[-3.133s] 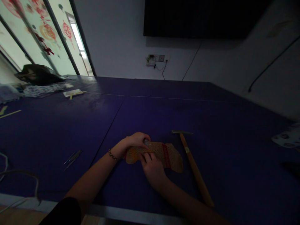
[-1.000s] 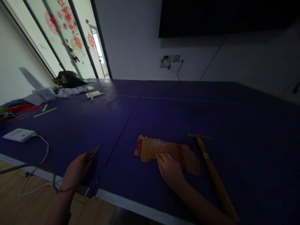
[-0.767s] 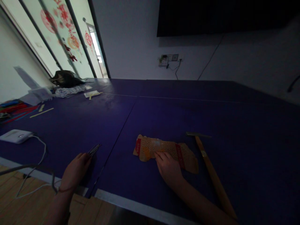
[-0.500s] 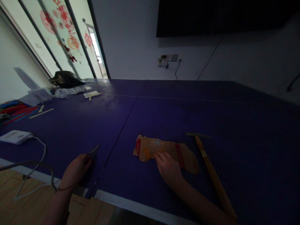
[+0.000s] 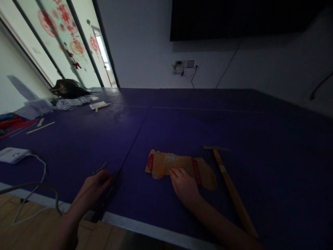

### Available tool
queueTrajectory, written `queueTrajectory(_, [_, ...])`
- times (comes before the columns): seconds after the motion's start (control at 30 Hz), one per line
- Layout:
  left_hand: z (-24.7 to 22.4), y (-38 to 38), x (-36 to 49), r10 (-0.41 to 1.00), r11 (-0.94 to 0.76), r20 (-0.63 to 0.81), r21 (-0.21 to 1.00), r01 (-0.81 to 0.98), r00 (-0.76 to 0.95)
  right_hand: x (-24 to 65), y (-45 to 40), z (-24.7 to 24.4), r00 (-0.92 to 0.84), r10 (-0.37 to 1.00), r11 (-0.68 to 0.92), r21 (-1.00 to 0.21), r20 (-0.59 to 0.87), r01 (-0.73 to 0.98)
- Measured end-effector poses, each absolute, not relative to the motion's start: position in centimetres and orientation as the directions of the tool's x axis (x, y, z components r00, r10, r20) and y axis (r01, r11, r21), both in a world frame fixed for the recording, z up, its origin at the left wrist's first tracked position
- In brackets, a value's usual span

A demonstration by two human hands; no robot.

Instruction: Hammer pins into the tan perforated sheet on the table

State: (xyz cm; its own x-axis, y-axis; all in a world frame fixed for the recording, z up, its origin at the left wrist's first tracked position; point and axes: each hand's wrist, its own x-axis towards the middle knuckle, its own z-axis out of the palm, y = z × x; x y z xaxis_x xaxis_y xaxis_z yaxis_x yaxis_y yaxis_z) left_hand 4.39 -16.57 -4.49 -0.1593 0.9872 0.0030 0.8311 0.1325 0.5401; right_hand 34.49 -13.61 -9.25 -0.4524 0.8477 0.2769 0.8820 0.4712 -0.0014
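My right hand (image 5: 184, 185) rests on a flat, brown, dotted packet (image 5: 208, 173) with red bands and a glossy patch like clear tape. Its fingers are pressed together at the packet's near edge. To the right lies a hammer (image 5: 231, 185) with a wooden handle and a narrow metal head, its handle end by my right forearm. My left hand (image 5: 97, 184) is low over the table with its fingers curled; what they hold, if anything, is hidden. Just beyond it lie thin metal pieces (image 5: 101, 167), too dark to name.
The purple table (image 5: 182, 128) has a seam left of the packet and a pale front edge. At left are a white device (image 5: 13, 155) with a cable, coloured strips (image 5: 15, 126), a small white block (image 5: 99, 105) and a black bag (image 5: 69, 88). A dark screen (image 5: 234, 21) hangs on the wall.
My left hand has moved right, off the thin metal pieces, which now lie behind it. My right hand stays at the packet. The whole view has shifted slightly.
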Motion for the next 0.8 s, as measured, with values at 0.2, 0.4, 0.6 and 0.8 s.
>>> queueTrajectory(0.2, [-2.4, -16.7, 10.2, 0.998, -0.053, 0.063, 0.86, 0.507, -0.003, 34.5, -13.6, -9.2, -0.452, 0.85, 0.472, -0.009, 0.272, 0.882])
queueTrajectory(0.4, [-4.0, -15.9, 15.9, 0.999, 0.024, -0.023, 0.999, -0.038, 0.029, 34.5, -13.6, -9.1, -0.457, 0.845, 0.478, -0.012, 0.278, 0.878])
queueTrajectory(0.6, [-5.3, -14.0, 19.2, 0.986, 0.107, -0.073, 0.966, -0.236, 0.149, 34.2, -13.8, -8.8, -0.449, 0.847, 0.471, -0.008, 0.285, 0.882])
queueTrajectory(0.8, [-5.3, -9.6, 22.8, 0.961, -0.023, 0.058, 0.991, -0.129, 0.272, 33.9, -13.8, -8.9, -0.455, 0.842, 0.466, 0.035, 0.288, 0.884])
